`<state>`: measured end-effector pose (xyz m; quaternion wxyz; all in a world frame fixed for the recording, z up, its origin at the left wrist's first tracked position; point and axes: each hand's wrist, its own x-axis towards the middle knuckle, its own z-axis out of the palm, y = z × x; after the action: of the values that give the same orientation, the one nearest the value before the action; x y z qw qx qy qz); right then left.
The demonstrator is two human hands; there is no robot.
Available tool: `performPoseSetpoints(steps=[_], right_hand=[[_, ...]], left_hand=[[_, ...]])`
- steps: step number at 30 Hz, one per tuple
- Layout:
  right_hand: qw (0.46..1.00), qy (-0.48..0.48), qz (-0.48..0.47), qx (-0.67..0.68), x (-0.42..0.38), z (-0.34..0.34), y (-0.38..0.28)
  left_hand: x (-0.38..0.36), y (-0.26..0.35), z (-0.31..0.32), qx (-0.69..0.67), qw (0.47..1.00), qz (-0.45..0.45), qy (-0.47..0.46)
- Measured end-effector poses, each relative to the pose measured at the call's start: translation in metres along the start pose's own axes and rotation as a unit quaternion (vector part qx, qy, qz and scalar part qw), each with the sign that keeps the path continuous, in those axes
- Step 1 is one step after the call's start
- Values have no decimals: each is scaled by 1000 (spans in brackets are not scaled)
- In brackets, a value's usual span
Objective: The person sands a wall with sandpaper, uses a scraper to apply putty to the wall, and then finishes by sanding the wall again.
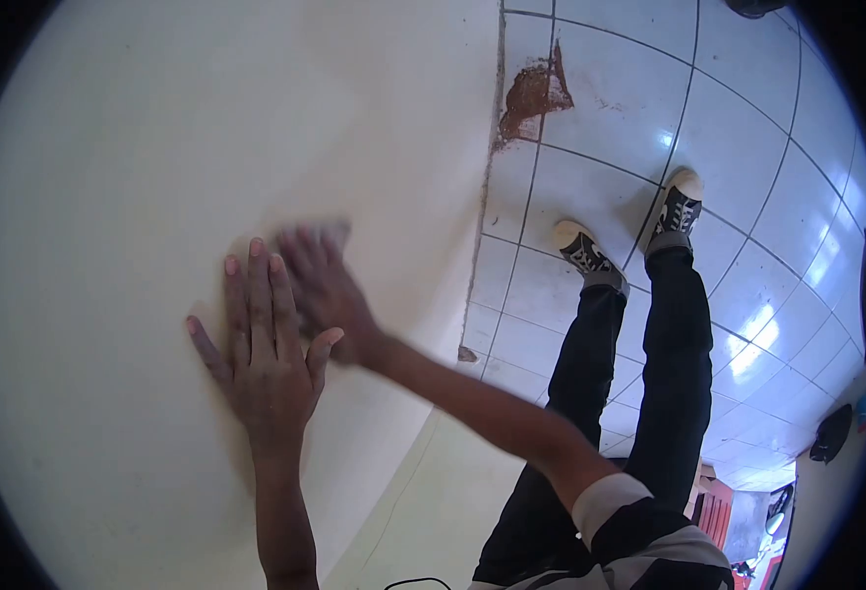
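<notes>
A smooth cream-painted wall (157,147) fills the left and centre of the frame, matte and even in texture. To the right lies a floor of glossy white square tiles (747,177) with dark grout lines and bright reflections; near the top centre a rough, reddish-brown patch (534,93) marks where the surface at the wall's foot is broken away.

The left hand (268,359) lies flat against the wall at centre left, fully open, fingers stretched and slightly spread, its long axis pointing toward the top of the frame. It holds nothing. The right hand (323,290) sits just beside it, also on the wall, its forearm running in from the lower right so the fingers point to the upper left. Its fingertips are blurred; it appears open, but whether anything lies under the palm cannot be told.

At centre right, black trousers (649,374) lead to black-and-cream sneakers (677,208) standing on the tiles. A striped sleeve (639,526) shows at the bottom.
</notes>
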<state>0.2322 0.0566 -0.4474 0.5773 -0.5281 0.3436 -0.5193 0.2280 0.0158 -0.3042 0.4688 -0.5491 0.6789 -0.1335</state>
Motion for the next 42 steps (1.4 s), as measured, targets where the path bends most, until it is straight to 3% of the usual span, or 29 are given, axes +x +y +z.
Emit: performPoseSetpoints(steps=[2, 4, 5, 7, 8, 9, 11, 12, 14, 18, 20, 23, 30, 32, 35, 36, 37, 40, 42], right_hand=[[1000, 26, -10, -13, 55, -39, 32], [993, 103, 37, -50, 95, -57, 68], [993, 100, 38, -52, 88, -52, 68], [979, 145, 141, -8, 63, -33, 61], [989, 89, 118, -29, 29, -18, 38], [988, 38, 142, 48, -13, 8, 19], [960, -75, 212, 168, -36, -9, -51], [959, -74, 213, 169, -39, -10, -42], [969, -226, 49, 86, -52, -7, -17], [969, -244, 28, 32, -49, -20, -10], [973, -228, -41, -7, -45, -22, 6], [983, -170, -63, 17, -51, -18, 12], [970, -235, -27, -55, -45, -7, 6], [996, -84, 8, -5, -16, -13, 13], [995, 86, 44, -26, 96, -46, 57], [991, 76, -8, 110, 128, -65, 85], [991, 76, -10, 110, 128, -62, 82], [980, 157, 102, -62, 107, -37, 65], [982, 27, 118, -144, 8, 18, 3]], left_hand=[[0, 3, 4, -7, 1000, -4, 5], [1, 6, 5, -14, 1000, -5, 11], [3, 8, 5, -13, 1000, 12, -1], [6, 8, 4, -10, 1000, 27, -7], [7, 8, 3, -57, 996, 61, -7], [8, 7, 3, -103, 990, 97, -8], [8, 5, 4, -129, 985, 111, -6], [7, 4, 5, -158, 980, 120, -7], [4, 2, 5, -189, 974, 123, 1], [-3, 4, 17, -237, 966, 99, 37], [-8, 7, 23, -237, 966, 92, 47], [-14, 11, 29, -276, 955, 69, 89], [-17, 9, 35, -277, 953, 61, 107], [-21, 7, 36, -284, 951, 60, 109], [-11, 7, 32, -314, 934, 70, 152], [-10, 6, 29, -314, 934, 72, 155], [-10, 6, 26, -317, 934, 71, 150], [-23, -14, 9, -350, 920, 59, 169], [-36, -27, -1, -376, 905, 51, 194]])
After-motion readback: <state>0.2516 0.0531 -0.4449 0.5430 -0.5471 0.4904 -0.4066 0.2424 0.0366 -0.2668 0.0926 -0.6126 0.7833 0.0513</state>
